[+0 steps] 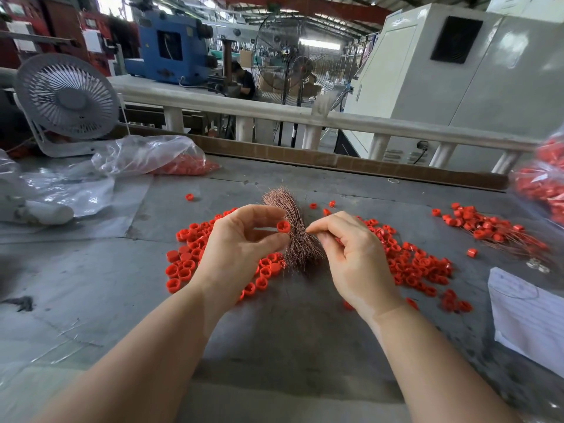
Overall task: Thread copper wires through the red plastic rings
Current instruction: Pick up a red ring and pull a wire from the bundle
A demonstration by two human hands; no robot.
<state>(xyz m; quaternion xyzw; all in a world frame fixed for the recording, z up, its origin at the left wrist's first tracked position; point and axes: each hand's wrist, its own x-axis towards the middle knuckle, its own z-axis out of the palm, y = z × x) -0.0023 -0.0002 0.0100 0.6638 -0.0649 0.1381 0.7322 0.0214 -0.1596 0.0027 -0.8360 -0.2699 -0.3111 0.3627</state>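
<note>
My left hand [241, 239] pinches one red plastic ring [283, 226] between thumb and forefinger, held just left of a bundle of thin copper wires [293, 227] lying on the grey table [274, 337]. My right hand [351, 254] pinches a single wire at its fingertips, right beside the ring and over the bundle. Loose red rings lie in heaps under and around both hands, one heap on the left [186, 264] and one on the right [418, 267].
Rings with wires through them [494, 230] lie at the right. A clear bag of red rings [158, 157] and a small white fan [65, 99] stand at the back left. Another bag of rings [546, 181] is at the right edge, white paper [531, 319] below it.
</note>
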